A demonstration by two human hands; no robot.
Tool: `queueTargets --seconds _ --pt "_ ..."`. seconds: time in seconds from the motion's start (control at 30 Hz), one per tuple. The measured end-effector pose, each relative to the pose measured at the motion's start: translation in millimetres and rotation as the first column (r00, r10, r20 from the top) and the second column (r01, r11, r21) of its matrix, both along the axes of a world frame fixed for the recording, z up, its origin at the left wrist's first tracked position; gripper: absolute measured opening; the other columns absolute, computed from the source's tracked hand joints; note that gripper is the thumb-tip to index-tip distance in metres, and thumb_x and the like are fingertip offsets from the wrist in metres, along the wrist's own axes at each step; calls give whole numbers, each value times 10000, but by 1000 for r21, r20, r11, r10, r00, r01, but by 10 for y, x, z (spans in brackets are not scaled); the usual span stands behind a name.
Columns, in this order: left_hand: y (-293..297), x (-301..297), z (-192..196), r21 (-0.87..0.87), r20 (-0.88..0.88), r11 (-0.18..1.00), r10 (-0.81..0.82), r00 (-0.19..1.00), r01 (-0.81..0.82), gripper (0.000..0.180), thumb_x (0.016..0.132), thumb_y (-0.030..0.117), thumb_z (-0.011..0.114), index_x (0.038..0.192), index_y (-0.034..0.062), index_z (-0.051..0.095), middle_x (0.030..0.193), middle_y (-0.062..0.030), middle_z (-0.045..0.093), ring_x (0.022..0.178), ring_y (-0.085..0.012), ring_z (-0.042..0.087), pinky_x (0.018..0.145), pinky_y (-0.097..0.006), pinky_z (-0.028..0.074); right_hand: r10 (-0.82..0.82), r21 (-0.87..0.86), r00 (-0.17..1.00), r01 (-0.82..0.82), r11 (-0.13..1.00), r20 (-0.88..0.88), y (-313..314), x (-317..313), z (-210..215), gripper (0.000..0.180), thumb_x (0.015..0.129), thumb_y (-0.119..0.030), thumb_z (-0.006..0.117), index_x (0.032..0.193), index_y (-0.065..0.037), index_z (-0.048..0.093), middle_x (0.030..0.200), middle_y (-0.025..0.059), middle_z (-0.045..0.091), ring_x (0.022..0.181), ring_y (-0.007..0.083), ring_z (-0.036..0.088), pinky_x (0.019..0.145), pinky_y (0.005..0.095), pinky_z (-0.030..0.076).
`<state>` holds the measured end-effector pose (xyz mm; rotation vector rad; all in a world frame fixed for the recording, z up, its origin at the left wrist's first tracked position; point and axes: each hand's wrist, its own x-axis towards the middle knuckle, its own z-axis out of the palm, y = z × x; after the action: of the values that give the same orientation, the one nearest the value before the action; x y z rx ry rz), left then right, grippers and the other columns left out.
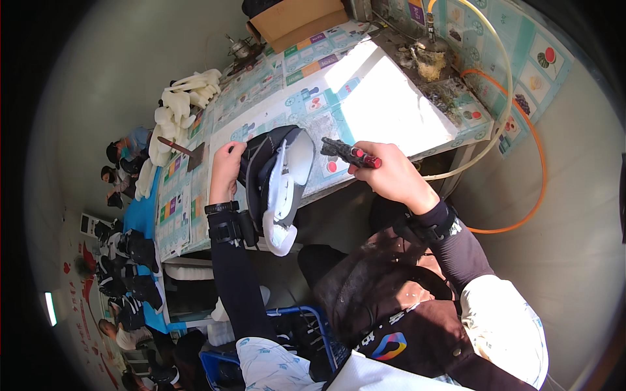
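My left hand [225,171] is closed on the edge of a dark shoe upper [259,156], held up over the table's near edge. A pale sole-shaped piece [282,195] with a white end sits in the upper's opening and faces right. My right hand [391,173] is wrapped round dark, worn pliers [344,154] with red handle ends. Their jaws point left toward the shoe upper and are apart from it. Whether the jaws are closed cannot be made out.
The table [235,107] has a patterned cover. At its left lie a wooden-handled tool [182,151] and a pile of white foot-shaped forms [176,107]. A cardboard box [297,23] stands at the back. An orange hose [542,163] loops at right, a blue-rimmed basket [319,319] below.
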<state>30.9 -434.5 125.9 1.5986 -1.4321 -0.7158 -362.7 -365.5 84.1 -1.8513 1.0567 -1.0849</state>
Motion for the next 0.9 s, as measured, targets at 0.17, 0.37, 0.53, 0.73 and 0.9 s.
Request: queueTargets --seconds 0.17,0.37,0.53,0.73,0.9 --pt "125 -401 515 -401 -281 915 -156 947 31 177 1075 198 630 1051 34 694 968 -10 708 822 -95 668 759 -235 527 -70 12 993 69 998 98 24 -196 104 182 862 -127 712 997 -7 700 778 257 644 785 465 650 703 468 515" --pt "-476 -27 -109 -254 -205 961 -165 965 110 201 1048 251 692 1084 55 711 983 62 659 904 -45 571 840 -207 438 -4 -79 999 8 997 53 -42 -10 170 191 857 -122 687 1008 -7 707 833 271 668 849 487 646 763 495 520" --pt "-525 101 -482 -128 -228 991 -67 971 38 226 1060 295 679 1045 71 694 952 67 598 899 -50 503 839 -225 405 -34 27 997 36 999 -71 -285 181 91 227 834 -104 582 966 10 727 849 307 686 878 517 661 813 547 530" --pt "-527 -25 -457 -118 -310 991 -94 946 60 241 1069 309 669 1105 71 692 976 64 616 930 -48 537 861 -224 432 -34 62 995 40 997 -95 -618 242 -53 271 796 -122 687 1021 24 726 805 251 689 746 448 659 731 457 526" --pt "-520 90 -507 -125 -341 991 -96 935 56 229 1078 308 658 1118 86 697 981 58 662 875 -45 589 796 -217 476 -37 48 992 43 998 -119 -625 309 -103 277 768 -108 697 1006 25 744 779 192 708 663 344 653 688 404 527"
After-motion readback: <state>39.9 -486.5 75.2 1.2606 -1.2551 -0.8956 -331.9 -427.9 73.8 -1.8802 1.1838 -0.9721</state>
